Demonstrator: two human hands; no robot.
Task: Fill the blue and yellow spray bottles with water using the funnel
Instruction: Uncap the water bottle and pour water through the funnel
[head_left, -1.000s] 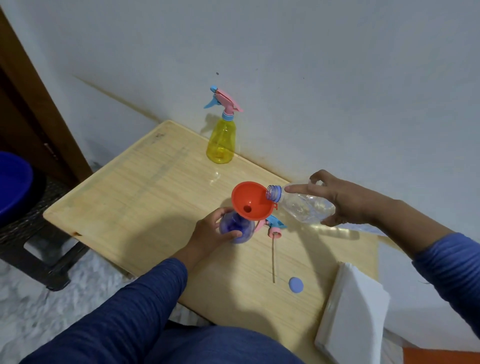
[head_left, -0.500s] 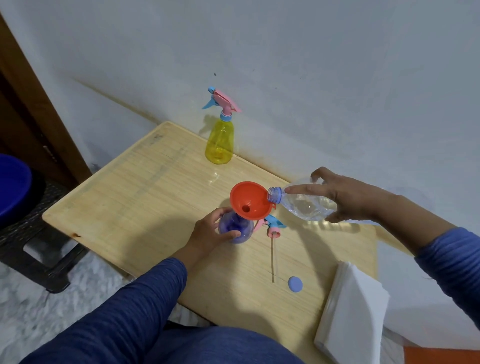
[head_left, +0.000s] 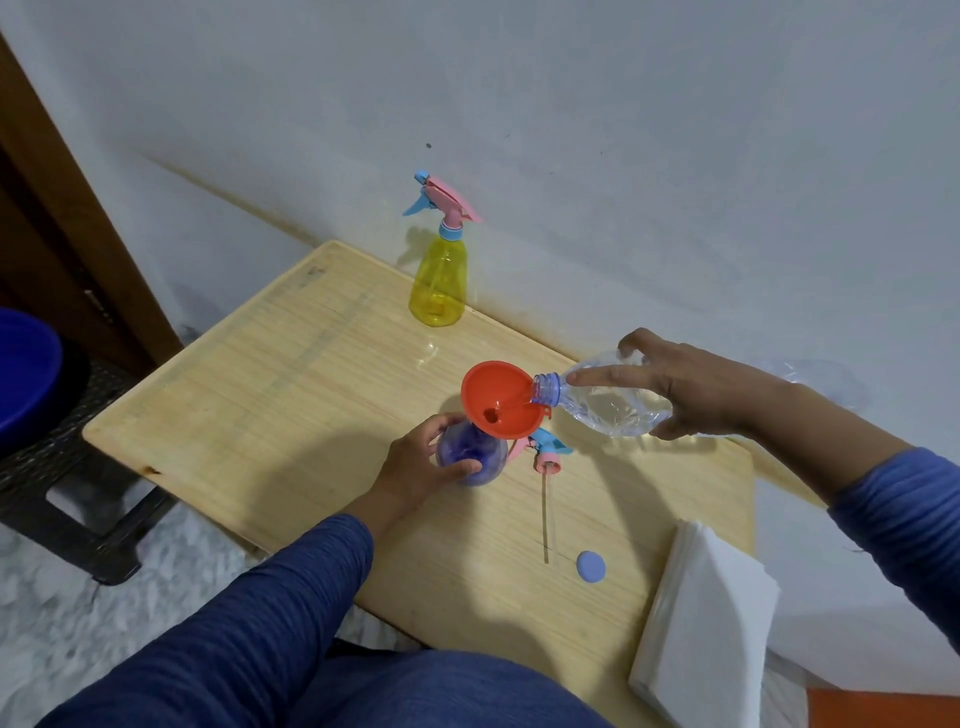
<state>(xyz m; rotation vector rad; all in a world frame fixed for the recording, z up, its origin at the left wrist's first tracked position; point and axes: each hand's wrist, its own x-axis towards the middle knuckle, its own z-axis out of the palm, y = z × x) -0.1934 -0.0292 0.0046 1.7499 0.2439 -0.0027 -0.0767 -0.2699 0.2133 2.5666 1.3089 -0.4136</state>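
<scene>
Left hand: the left hand (head_left: 423, 462) grasps the translucent blue plastic spray bottle (head_left: 475, 457) around its body, fingers and thumb curled on it, and keeps it upright on the light wooden surface (head_left: 291, 395).

Right hand: the right hand (head_left: 691, 387) holds the clear plastic water bottle (head_left: 608, 402), with the index finger laid straight along its upper side and the other fingers around its wide end.

Funnel: the orange-red plastic funnel (head_left: 501, 397) sits in the neck of the blue bottle (its bowl is tilted a little toward the camera).

Key relation: the long axis of the clear bottle lies almost level, mouth to the left, and the mouth rests just over the right rim of the funnel. The right hand is the pouring one; the left hand is directly under the funnel. Water seems to run into the bowl, but the stream is too thin to be sure.

Yellow bottle: the translucent yellow spray bottle with its pink and blue trigger head (head_left: 439, 280) stands closed at the far edge by the wall, well apart from both hands.

Loose parts: a pink and blue spray head with a long tube (head_left: 545, 457) lies just right of the blue bottle; a small round blue cap (head_left: 590, 566) lies nearer; a stack of white paper napkins (head_left: 701, 623) lies at the near right corner.

Progress: I judge the blue bottle is in filling, the yellow one not yet begun.
</scene>
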